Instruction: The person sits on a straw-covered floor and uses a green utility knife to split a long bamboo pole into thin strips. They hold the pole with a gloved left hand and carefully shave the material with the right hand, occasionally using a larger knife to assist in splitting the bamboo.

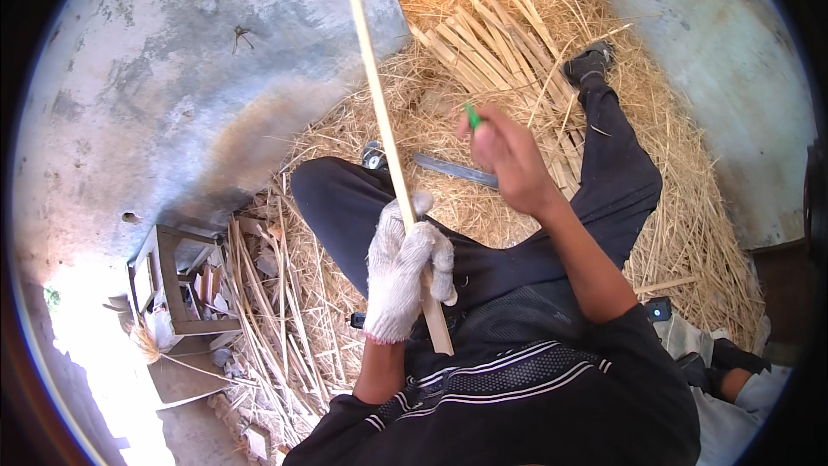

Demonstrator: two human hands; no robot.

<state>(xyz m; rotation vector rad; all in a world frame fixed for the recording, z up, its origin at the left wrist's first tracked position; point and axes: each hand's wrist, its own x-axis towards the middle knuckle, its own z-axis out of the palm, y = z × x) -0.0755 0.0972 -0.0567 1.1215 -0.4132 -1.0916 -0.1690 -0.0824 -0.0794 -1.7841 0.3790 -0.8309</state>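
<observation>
My left hand [401, 263], in a white knitted glove, is closed round a long, pale split-bamboo strip [379, 103]. The strip slants from my lap up past the top edge of the view. To its right, my bare right hand [513, 160] is raised over my legs, fingers curled on a small green object [472, 116]. Motion blurs this hand, and the kind of object does not show. Between my bent legs, a dark, flat, blade-like bar [453, 170] lies on the shavings, partly behind my right hand.
A stack of split strips [483, 52] lies ahead on straw-like shavings [690, 207]. A wooden frame [185, 293] holding odds and ends stands at left, beside loose long strips [267, 293]. Walls rise on both sides. Another person's clothing [724, 414] shows at lower right.
</observation>
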